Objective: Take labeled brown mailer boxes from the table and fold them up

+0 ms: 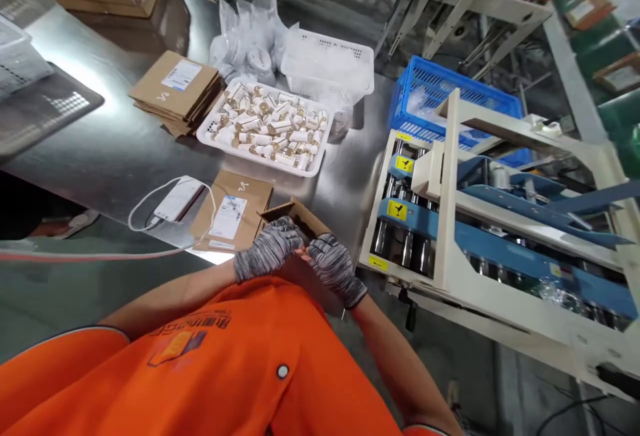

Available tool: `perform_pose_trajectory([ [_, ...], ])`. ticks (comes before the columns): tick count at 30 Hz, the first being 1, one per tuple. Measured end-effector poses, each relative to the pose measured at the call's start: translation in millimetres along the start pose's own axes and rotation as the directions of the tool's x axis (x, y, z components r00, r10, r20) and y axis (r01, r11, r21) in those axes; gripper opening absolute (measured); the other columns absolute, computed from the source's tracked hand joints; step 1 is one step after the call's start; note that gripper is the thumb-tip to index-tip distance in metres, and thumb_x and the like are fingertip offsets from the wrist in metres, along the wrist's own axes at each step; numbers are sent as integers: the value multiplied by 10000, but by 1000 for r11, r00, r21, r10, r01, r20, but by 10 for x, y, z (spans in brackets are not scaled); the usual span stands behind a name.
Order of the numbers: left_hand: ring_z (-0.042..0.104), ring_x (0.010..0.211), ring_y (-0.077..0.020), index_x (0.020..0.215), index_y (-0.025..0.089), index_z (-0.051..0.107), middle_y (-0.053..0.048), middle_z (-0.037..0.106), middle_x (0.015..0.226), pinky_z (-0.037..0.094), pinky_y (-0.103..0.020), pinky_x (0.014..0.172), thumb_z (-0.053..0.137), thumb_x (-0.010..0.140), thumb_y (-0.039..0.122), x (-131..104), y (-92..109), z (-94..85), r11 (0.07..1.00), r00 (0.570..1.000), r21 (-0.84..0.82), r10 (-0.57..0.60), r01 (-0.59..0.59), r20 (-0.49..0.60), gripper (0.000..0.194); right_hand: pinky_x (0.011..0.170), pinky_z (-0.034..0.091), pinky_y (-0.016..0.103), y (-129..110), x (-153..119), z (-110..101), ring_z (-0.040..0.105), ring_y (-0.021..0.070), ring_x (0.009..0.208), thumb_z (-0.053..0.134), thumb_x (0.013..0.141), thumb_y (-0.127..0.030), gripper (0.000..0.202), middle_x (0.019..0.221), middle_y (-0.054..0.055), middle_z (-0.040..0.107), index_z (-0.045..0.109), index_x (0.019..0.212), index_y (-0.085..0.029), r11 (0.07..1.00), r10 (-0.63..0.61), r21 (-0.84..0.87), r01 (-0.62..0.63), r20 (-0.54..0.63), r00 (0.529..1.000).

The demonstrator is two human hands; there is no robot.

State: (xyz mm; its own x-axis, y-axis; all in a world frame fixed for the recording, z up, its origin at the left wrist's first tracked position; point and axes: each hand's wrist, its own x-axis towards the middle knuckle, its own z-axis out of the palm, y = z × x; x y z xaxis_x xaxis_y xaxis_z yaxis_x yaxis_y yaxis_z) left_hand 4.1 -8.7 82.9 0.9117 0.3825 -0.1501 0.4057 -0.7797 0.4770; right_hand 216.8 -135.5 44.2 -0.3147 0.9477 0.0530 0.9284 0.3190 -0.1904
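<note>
Both my hands wear grey knit gloves and hold a small brown cardboard box point(306, 220) against my orange shirt at the table's near edge. My left hand point(267, 249) grips the box's left side, fingers curled over it. My right hand point(334, 268) clasps its right side. The box's flaps stand open at the top. Beside my left hand lies a flat folded carton point(233, 217) with a white label.
A white tray point(210, 135) of several small white-and-gold bottles sits mid-table, a stack of flat cartons point(176, 89) to its left. An empty white basket point(327, 63), a blue crate point(440, 89), plastic bags point(247, 39), a white device with cable point(177, 199), and a taping machine point(475, 223) on the right.
</note>
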Motion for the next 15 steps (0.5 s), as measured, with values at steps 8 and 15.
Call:
perform_pose_trajectory([
  [8,799,911,-286,996,205,806,-138,867,991,718,-444,936,500,1208,324,140,-206,-478,907,990,-414,-120,81,-70,391,908,787,404,236,26,-145,883,261,941,730,1239,-194,193,969,64,916,886,1186,-294,973,-68,154,174,-531,845],
  [15,871,1110,-339,1056,217,917,-131,938,1087,698,-455,1088,642,1159,169,-24,-74,-218,969,990,-225,83,-107,-115,298,1356,734,662,371,-320,-106,837,435,1611,939,1137,-507,648,1744,242,832,813,1722,-258,686,454,719,-109,-307,836],
])
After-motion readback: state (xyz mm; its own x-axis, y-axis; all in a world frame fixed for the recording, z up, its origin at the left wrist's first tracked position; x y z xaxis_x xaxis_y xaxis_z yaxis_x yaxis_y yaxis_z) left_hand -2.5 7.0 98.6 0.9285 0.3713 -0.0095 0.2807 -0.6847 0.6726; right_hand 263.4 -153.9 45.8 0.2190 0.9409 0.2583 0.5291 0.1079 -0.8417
